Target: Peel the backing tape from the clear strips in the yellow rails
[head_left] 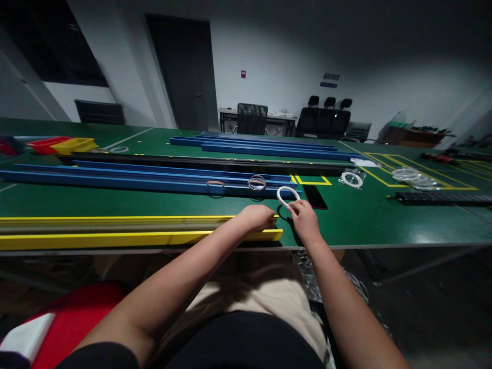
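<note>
In the head view my right hand (305, 219) pinches the lower edge of a thin white ring (286, 188), perhaps a coil or roll of tape, holding it tilted above the green table. Just to its left, my left hand (258, 217) is closed over the right end of a long yellow channel (161, 238). Its fingertips are hidden, so what they hold cannot be made out. Beyond the hands, a ring-shaped brown coil (257, 182) leans by the blue channels (154, 183). A dark flat phone-like slab (315, 197) lies behind the right hand.
More blue channels (269, 149) and a black rail (215, 163) lie farther back. Wrapped white coils (351, 179) are at the right, near a black slotted strip (442, 198). Red (48, 145) and yellow bins (76, 146) stand far left. The table's front edge (346, 245) runs before me.
</note>
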A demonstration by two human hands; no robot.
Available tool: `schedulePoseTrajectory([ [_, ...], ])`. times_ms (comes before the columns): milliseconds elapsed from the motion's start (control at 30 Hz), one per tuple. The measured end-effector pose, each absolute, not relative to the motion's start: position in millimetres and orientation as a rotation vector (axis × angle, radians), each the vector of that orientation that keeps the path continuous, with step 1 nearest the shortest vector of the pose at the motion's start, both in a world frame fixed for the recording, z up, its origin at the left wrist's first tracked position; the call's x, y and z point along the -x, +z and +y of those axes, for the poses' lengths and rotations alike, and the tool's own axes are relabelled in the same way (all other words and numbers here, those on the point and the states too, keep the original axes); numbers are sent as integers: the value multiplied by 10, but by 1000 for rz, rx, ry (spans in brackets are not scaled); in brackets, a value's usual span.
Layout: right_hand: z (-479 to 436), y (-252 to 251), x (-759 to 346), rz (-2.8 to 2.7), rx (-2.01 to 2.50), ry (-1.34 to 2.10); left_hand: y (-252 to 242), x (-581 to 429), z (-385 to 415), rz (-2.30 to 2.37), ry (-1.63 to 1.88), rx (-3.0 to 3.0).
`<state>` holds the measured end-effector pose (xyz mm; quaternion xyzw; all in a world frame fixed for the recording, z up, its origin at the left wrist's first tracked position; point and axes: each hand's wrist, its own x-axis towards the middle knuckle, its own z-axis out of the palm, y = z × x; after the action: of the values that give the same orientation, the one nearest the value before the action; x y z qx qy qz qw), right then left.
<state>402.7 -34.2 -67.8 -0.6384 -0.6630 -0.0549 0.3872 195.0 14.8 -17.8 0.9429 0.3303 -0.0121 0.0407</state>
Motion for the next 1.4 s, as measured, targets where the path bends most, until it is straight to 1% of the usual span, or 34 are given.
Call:
schedulePoseTrajectory([
  [133,-61,-508,-3968,-1703,1663,-204,-174,-1957,144,1008,-32,-2883],
  [267,269,-406,-3910,-1772,1798,-153,-142,-1950,122,1028,-40,-2876],
  [367,346,-338,-3839,-1791,1841,-133,-120,-1944,109,1044,-37,-2872],
  [500,162,-132,-3642,-1663,1983,-154,-119,-1939,114,1057,-29,-2864],
  [567,-7,-8,-3477,-1708,2037,-70,-125,-1937,115,1049,-30,-2857],
  [667,-264,84,-3169,-1890,1959,45,-131,-1926,107,1026,-18,-2849],
  [800,-486,-5,-2831,-2039,1821,10,-113,-1820,120,1025,32,-2829],
  [900,-559,-80,-2737,-2161,1809,-36,-69,-1529,167,984,-9,-2790],
  [1000,-594,-77,-2729,-2378,1786,-90,-27,-1015,201,998,-20,-2711],
  [1067,-601,-54,-2738,-2500,1775,-120,-19,-621,189,1185,-10,-2598],
  [1167,-585,-34,-2755,-2532,1789,-139,-35,-94,121,1435,73,-2522],
  [1400,-553,-69,-2758,-2494,1763,-180,-170,703,-69,1691,162,-2559],
])
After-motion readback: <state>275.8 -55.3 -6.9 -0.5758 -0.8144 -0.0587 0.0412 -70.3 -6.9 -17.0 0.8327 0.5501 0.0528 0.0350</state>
